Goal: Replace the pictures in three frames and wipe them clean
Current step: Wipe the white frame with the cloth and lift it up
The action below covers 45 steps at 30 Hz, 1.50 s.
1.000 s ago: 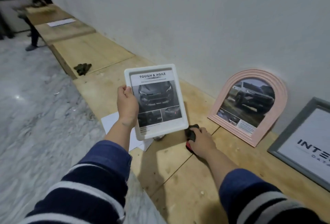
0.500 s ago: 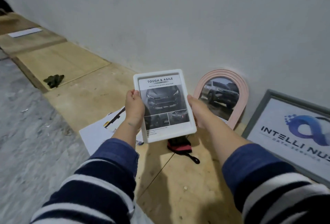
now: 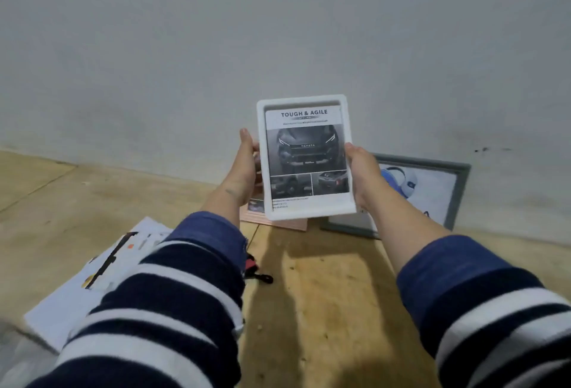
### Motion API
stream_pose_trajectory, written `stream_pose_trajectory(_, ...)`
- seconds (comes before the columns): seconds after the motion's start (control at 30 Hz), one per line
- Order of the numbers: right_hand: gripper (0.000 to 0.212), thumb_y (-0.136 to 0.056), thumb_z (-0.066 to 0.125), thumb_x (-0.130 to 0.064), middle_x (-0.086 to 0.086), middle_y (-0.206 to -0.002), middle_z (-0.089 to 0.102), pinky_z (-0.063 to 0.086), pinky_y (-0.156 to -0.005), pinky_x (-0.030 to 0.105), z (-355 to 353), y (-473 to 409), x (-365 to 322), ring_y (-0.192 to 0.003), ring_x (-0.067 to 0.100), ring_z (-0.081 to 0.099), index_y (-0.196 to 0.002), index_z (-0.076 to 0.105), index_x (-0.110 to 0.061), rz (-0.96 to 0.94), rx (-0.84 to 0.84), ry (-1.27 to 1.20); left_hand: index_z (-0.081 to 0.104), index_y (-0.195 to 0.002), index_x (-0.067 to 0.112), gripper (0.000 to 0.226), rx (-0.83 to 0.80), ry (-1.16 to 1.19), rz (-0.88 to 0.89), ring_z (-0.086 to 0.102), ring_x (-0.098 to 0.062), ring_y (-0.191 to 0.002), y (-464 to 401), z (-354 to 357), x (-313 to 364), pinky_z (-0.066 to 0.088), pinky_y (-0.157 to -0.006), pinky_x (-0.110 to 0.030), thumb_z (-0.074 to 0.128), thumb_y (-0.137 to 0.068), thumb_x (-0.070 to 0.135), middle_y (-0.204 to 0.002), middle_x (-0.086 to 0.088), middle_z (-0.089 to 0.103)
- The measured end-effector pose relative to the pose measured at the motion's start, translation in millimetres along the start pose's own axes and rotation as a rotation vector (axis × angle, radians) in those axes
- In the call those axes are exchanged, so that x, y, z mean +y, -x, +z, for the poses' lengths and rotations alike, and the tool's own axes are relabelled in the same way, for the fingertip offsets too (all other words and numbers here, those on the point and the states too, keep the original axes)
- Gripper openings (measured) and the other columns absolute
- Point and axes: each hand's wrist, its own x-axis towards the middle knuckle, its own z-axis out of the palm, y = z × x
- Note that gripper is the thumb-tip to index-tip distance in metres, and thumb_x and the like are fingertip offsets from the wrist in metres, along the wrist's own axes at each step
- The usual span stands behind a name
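A plywood bench [image 3: 324,310] runs along the wall. A grey frame [image 3: 457,189] stands on it, leaning on the wall. Just left of the grey frame stands a pink frame [image 3: 278,222], mostly hidden. Nearer than the pink frame lies a red-and-black cloth [image 3: 251,267]. Left of the cloth lie papers [image 3: 92,282], reaching over the bench's near edge.

a second ago only the left hand [image 3: 244,168] held the white frame [image 3: 306,157] while the right hand [image 3: 363,176] rested on the dark cloth [image 3: 255,267] on the surface [image 3: 324,295]. now the right hand has left the cloth and its grip is on the frame's 3 o'clock edge. the frame has risen and now covers most of the pink arched frame [image 3: 278,222], with the grey frame [image 3: 445,189] at its 4 o'clock.
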Motion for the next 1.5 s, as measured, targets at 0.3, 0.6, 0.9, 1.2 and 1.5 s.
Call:
stream_pose_trajectory(0.3,0.021,-0.098,0.043,-0.032,0.005,-0.118,0.064,0.042,-0.105,0.045,-187.9,43.4,17.9,-0.114,0.025,0.056,-0.099,0.060,-0.020,-0.040,0.330,-0.161,0.067,-0.111,0.005,0.112,-0.491,0.059,-0.387,0.066,-0.036,-0.100,13.7,173.7,-39.9,0.052,-0.077,-0.043,0.007,-0.072,0.092,-0.111,-0.023,0.068)
stream_pose_trajectory(0.6,0.036,-0.103,0.033,-0.019,0.008,-0.120,0.061,0.044,-0.066,0.029,-348.9,110.1,42.8,-0.094,0.022,0.059,-0.136,0.044,-0.021,-0.043,0.545,-0.056,0.068,-0.106,0.008,0.090,-0.578,-0.053,-0.276,0.067,-0.031,-0.094,41.2,350.3,-112.9,0.052,-0.090,-0.042,0.012,-0.089,0.076,-0.096,-0.018,0.072)
stream_pose_trajectory(0.9,0.038,-0.098,0.037,-0.013,0.003,-0.118,0.065,0.050,-0.072,0.031,-424.1,106.4,101.7,-0.103,0.021,0.064,-0.130,0.054,-0.023,0.058,0.601,-0.066,0.071,-0.087,0.017,0.060,-0.581,-0.210,-0.269,0.068,-0.028,-0.091,22.4,425.9,-183.8,0.051,-0.093,-0.041,0.024,-0.100,0.053,-0.090,-0.011,0.073)
stream_pose_trajectory(1.2,0.033,-0.097,0.036,-0.016,0.005,-0.119,0.065,0.053,-0.092,0.049,-446.0,50.7,131.7,-0.108,0.025,0.064,-0.123,0.054,-0.025,0.059,0.547,-0.142,0.066,-0.083,0.017,0.086,-0.459,-0.167,-0.275,0.064,-0.023,-0.079,-6.1,454.3,-199.8,0.042,-0.089,-0.037,0.000,-0.090,0.072,-0.076,-0.009,0.070)
stream_pose_trajectory(1.5,0.046,-0.091,0.040,-0.014,0.006,-0.113,0.069,0.049,-0.097,0.054,-444.2,33.2,148.2,-0.108,0.029,0.064,-0.090,0.069,-0.049,0.044,0.471,-0.189,0.070,-0.109,0.018,0.098,-0.371,-0.128,-0.269,0.065,-0.029,-0.103,-24.2,447.6,-218.2,0.039,-0.106,-0.045,0.006,-0.077,0.087,-0.103,-0.014,0.072)
